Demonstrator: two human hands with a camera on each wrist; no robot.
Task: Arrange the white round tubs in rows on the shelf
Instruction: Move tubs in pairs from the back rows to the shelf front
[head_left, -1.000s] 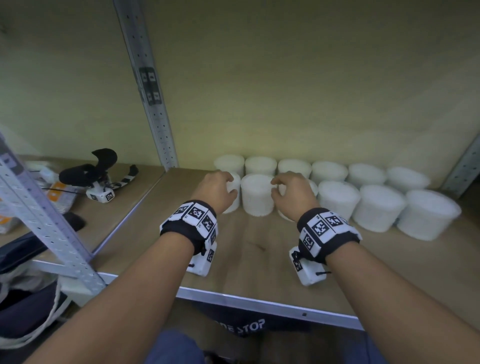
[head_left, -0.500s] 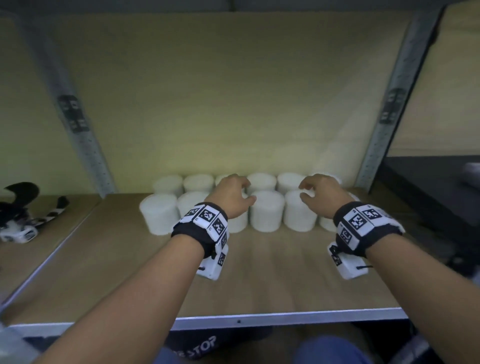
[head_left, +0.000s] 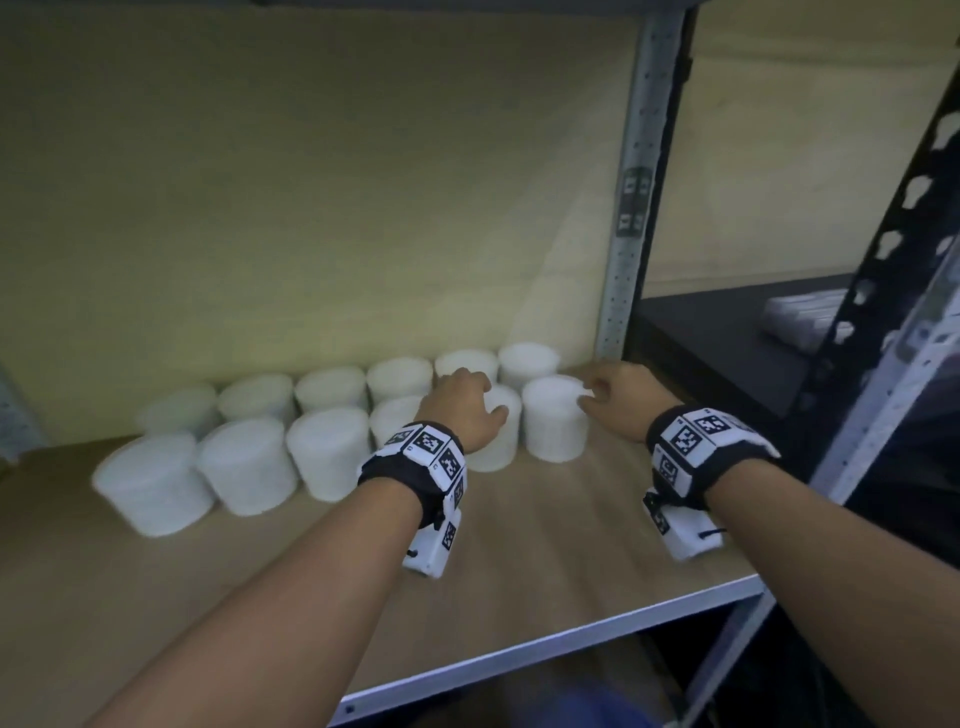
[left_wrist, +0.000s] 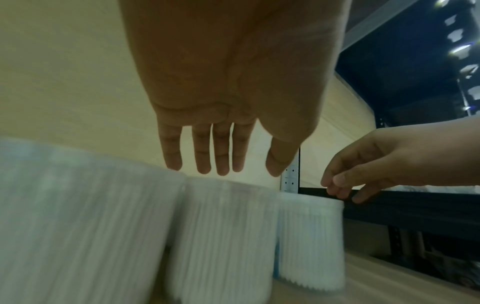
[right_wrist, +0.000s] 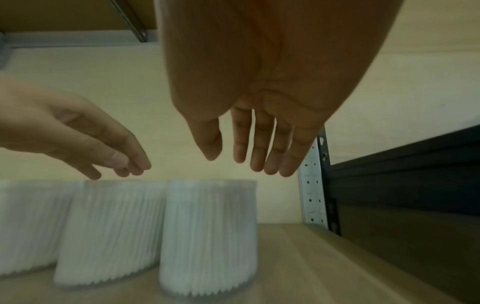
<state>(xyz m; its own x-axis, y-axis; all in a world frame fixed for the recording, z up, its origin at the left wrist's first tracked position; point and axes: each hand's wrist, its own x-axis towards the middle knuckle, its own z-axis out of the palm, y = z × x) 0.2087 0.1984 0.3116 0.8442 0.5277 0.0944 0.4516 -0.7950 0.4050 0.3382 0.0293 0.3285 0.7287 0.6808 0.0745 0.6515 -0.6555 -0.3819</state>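
Standing in two near-complete rows, white round plastic tubs (head_left: 327, 452) fill the wooden shelf (head_left: 545, 545); left hand (head_left: 465, 410) and right hand (head_left: 621, 400) hover, fingers loosely spread, holding nothing.

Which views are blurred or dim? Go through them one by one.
Head view: dim, with the front-row tubs at the left smeared and the right hand sharper. Left wrist view: near tubs streaked by motion blur, left hand in shade. Right wrist view: tubs soft, palm dark.
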